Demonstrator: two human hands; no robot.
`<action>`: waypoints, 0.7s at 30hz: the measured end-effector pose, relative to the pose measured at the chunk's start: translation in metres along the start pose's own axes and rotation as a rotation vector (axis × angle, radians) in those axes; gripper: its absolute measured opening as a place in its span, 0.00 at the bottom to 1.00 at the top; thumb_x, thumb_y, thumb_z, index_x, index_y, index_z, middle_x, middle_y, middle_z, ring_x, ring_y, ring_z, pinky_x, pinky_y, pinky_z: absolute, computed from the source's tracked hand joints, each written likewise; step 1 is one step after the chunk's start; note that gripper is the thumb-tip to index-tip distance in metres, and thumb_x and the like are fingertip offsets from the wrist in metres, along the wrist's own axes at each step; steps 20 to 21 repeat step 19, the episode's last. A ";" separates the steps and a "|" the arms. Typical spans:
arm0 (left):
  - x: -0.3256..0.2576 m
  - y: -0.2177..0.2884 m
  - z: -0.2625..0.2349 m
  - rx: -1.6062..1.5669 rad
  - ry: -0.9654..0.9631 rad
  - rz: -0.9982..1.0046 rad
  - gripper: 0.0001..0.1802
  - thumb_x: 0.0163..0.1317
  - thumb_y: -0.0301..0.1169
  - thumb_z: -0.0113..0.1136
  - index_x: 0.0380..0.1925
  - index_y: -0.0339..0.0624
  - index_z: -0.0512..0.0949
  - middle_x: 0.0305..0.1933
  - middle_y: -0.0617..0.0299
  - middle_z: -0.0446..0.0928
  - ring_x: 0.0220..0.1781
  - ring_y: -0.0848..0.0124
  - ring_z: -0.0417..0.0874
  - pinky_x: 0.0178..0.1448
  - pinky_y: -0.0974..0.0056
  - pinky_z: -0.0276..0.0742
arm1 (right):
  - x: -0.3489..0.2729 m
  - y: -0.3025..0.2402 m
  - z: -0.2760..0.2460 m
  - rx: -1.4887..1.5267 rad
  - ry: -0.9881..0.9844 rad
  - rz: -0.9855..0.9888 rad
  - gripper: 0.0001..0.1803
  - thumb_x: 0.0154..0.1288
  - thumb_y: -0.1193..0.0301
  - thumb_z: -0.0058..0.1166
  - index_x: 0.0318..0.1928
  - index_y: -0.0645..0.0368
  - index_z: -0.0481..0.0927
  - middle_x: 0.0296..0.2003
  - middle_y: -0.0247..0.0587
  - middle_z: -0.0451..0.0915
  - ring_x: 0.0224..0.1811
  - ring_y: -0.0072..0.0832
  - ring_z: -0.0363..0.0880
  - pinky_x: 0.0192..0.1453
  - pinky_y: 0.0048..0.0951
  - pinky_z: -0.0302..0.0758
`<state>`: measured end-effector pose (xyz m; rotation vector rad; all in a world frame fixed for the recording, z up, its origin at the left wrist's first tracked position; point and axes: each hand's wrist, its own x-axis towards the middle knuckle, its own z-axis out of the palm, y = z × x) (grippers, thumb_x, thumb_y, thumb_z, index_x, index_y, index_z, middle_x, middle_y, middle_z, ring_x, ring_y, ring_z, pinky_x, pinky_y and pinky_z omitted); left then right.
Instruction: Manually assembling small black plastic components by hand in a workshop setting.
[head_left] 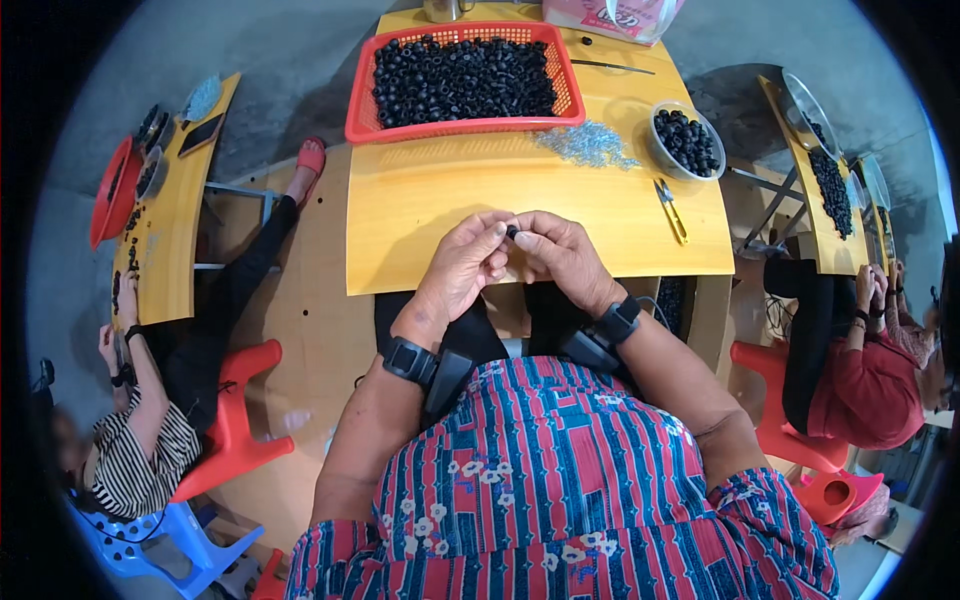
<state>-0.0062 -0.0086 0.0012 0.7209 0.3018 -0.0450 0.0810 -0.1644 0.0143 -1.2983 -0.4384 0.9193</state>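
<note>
Just over the near edge of the yellow table (430, 200), my two hands meet around one small round black part (513, 232). My left hand (468, 258) pinches it between thumb and fingers. From the other side, my right hand (560, 252) grips the same part with its thumb and forefinger. The fingers cover most of it, so its exact kind does not show. Beyond my hands stands a red plastic basket (440, 130) full of similar black parts (465, 80). A pile of small clear pieces (588, 145) lies in front of it.
At the right are a clear bowl of black parts (687, 142) and yellow-handled snips (672, 212). A thin dark rod (612, 67) and a pink-white package (615, 15) are at the back. People work at side tables, one in a striped top (145, 455), another in red (870, 380).
</note>
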 end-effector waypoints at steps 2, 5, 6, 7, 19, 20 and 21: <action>0.002 -0.002 0.000 0.055 0.004 0.035 0.10 0.71 0.32 0.55 0.47 0.39 0.77 0.30 0.69 0.70 0.28 0.82 0.68 0.33 0.75 0.68 | 0.002 0.003 -0.006 0.155 -0.090 0.067 0.12 0.73 0.65 0.49 0.49 0.59 0.78 0.27 0.25 0.72 0.23 0.14 0.65 0.32 0.20 0.74; 0.004 -0.006 -0.002 0.137 -0.009 0.066 0.11 0.70 0.29 0.56 0.50 0.38 0.77 0.28 0.70 0.70 0.27 0.82 0.68 0.32 0.75 0.68 | 0.003 0.014 -0.013 0.440 -0.141 0.144 0.12 0.74 0.63 0.49 0.46 0.59 0.77 0.26 0.25 0.67 0.23 0.15 0.62 0.32 0.21 0.72; 0.004 -0.007 -0.001 0.166 -0.016 0.075 0.12 0.70 0.29 0.56 0.50 0.37 0.77 0.28 0.71 0.69 0.27 0.83 0.68 0.32 0.75 0.68 | 0.004 0.014 -0.015 0.522 -0.155 0.170 0.12 0.74 0.63 0.49 0.46 0.59 0.77 0.25 0.25 0.67 0.24 0.15 0.62 0.33 0.21 0.72; 0.004 -0.008 0.000 0.216 -0.001 0.095 0.12 0.69 0.29 0.56 0.50 0.37 0.77 0.27 0.71 0.70 0.26 0.83 0.68 0.32 0.75 0.68 | 0.004 0.013 -0.017 0.568 -0.179 0.191 0.12 0.74 0.63 0.49 0.45 0.59 0.77 0.26 0.25 0.67 0.24 0.15 0.62 0.33 0.21 0.72; 0.007 -0.016 0.004 0.455 0.060 0.203 0.12 0.68 0.27 0.58 0.50 0.40 0.77 0.31 0.69 0.77 0.26 0.85 0.71 0.29 0.79 0.70 | 0.008 0.015 -0.026 0.749 -0.258 0.278 0.13 0.75 0.62 0.46 0.48 0.59 0.74 0.29 0.28 0.70 0.27 0.17 0.64 0.34 0.22 0.70; 0.007 -0.016 0.004 0.455 0.060 0.203 0.12 0.68 0.27 0.58 0.50 0.40 0.77 0.31 0.69 0.77 0.26 0.85 0.71 0.29 0.79 0.70 | 0.008 0.015 -0.026 0.749 -0.258 0.278 0.13 0.75 0.62 0.46 0.48 0.59 0.74 0.29 0.28 0.70 0.27 0.17 0.64 0.34 0.22 0.70; 0.007 -0.016 0.004 0.455 0.060 0.203 0.12 0.68 0.27 0.58 0.50 0.40 0.77 0.31 0.69 0.77 0.26 0.85 0.71 0.29 0.79 0.70 | 0.008 0.015 -0.026 0.749 -0.258 0.278 0.13 0.75 0.62 0.46 0.48 0.59 0.74 0.29 0.28 0.70 0.27 0.17 0.64 0.34 0.22 0.70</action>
